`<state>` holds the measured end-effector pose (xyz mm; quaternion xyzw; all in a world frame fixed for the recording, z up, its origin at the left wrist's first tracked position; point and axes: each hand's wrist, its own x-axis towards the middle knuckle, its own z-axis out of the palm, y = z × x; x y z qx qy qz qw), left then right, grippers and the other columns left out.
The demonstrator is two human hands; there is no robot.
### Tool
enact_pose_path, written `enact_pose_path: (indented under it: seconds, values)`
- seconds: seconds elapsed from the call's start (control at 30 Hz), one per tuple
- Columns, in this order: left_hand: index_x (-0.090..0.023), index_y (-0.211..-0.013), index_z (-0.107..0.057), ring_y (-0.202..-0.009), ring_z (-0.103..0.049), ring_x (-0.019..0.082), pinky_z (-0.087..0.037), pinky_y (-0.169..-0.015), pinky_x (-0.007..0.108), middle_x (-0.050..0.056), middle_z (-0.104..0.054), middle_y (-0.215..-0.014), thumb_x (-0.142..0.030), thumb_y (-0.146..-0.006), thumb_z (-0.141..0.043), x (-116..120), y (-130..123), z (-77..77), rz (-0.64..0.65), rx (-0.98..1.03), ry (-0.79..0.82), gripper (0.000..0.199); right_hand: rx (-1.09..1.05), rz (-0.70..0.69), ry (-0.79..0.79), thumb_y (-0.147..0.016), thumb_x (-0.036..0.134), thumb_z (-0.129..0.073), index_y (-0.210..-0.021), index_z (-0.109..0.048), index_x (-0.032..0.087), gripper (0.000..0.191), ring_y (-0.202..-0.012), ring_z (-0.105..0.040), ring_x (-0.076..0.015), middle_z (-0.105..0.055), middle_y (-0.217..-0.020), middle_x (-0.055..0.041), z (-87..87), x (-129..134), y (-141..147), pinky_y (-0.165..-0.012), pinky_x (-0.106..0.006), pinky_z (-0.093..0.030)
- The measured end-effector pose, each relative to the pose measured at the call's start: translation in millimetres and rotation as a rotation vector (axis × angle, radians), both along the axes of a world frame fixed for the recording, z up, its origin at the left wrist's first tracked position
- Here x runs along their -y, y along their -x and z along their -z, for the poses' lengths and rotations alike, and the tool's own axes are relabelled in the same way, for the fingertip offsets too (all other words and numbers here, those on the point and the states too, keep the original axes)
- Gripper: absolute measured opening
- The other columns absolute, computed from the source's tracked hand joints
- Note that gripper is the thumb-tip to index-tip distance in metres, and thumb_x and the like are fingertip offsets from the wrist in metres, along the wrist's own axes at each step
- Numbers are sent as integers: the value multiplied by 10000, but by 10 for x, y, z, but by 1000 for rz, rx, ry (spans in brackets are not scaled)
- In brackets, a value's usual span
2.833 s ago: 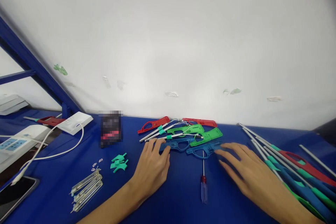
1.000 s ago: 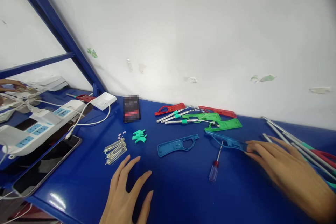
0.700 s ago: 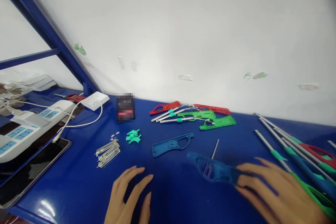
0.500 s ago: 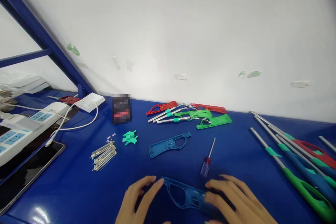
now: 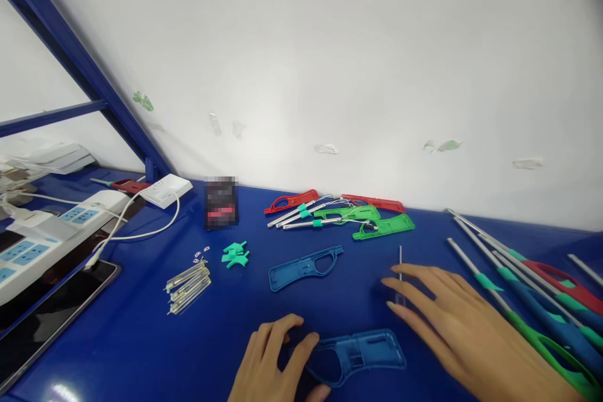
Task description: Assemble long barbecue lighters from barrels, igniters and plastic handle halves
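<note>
- Fingers of left grip (image 5: 271,355) curved at the loop end of front blue shell (image 5: 384,357), forefinger and thumb to either side of that end; cannot tell whether clamped on it or merely alongside.
- Front blue shell between both hands, hollow side up, at the near part of blue worktop (image 5: 188,358).
- Fingers of right grip (image 5: 452,320) over screwdriver (image 5: 400,257), just behind the right end of front blue shell; handle mostly hidden, shaft pointing away; cannot tell whether closed on the handle.
- Second blue shell (image 5: 292,269), also hollow side up, behind and left of front blue shell, clear of both hands.
- Teal pieces (image 5: 234,255) in a small heap, farther left of front blue shell; clear tubes (image 5: 191,286) bunched beyond them on that same side.
- Well behind front blue shell: green shell (image 5: 393,226), red shell (image 5: 377,203) and metal tubes (image 5: 301,224) with teal collars.
- Well right of front blue shell: green-handled tool (image 5: 522,330) and red-handled tool (image 5: 572,286), both long-stemmed.
- Far left of front blue shell: phone (image 5: 56,326), power strip (image 5: 35,245) and white box (image 5: 166,190).
</note>
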<state>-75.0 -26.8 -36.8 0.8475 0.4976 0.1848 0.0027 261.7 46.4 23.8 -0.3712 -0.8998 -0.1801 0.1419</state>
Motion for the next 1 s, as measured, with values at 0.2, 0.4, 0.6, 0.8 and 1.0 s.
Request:
enact_pose_path:
  seconds: [0.2, 0.4, 0.6, 0.8, 1.0]
  values:
    - [-304, -1350, -671, -972, -729, 238, -696, -798, 358, 86, -684, -1321, -320, -835, -876, -31, -49, -27, 4, 46, 7, 555, 40, -12, 46, -1078, 300, -636, -1352, -624, 201, 291, -1201, -637, -277, -625, -1349, -103, -220, -642, 306, -975, -479, -593]
    - [-267, -1314, -675, -1007, -700, 269, -673, -857, 432, 120, -657, -1316, -231, -810, -860, 9, -152, -45, -63, 95, 10, 538, 118, -8, 25, -1042, 339, -715, -1307, -647, 181, 316, -1181, -646, -274, -624, -1352, -107, -120, -1225, 750, -984, -486, -596]
    - [-298, -1286, -687, -997, -699, 282, -676, -843, 449, 93, -676, -1286, -221, -756, -893, 13, -184, 2, -96, 126, 3, 574, 128, 26, 16, -1047, 369, -710, -1275, -654, 171, 307, -1105, -671, -251, -652, -1279, -95, -16, -1342, 960, -942, -461, -608]
    - [-297, -1296, -690, -1042, -702, 300, -674, -869, 453, 98, -677, -1292, -228, -774, -888, 4, -175, 42, -88, 128, -14, 563, 47, -13, 71, -1051, 384, -705, -1276, -657, 173, 312, -1113, -670, -254, -653, -1286, -97, -16, -1433, 926, -956, -470, -603]
    - [-299, -1296, -694, -1006, -710, 272, -677, -854, 416, 89, -686, -1285, -232, -789, -891, -8, -141, 31, -75, 121, -25, 548, -281, -61, 204, -1059, 396, -693, -1229, -672, 171, 283, -1075, -680, -239, -674, -1230, -85, -310, -1495, 752, -954, -463, -600]
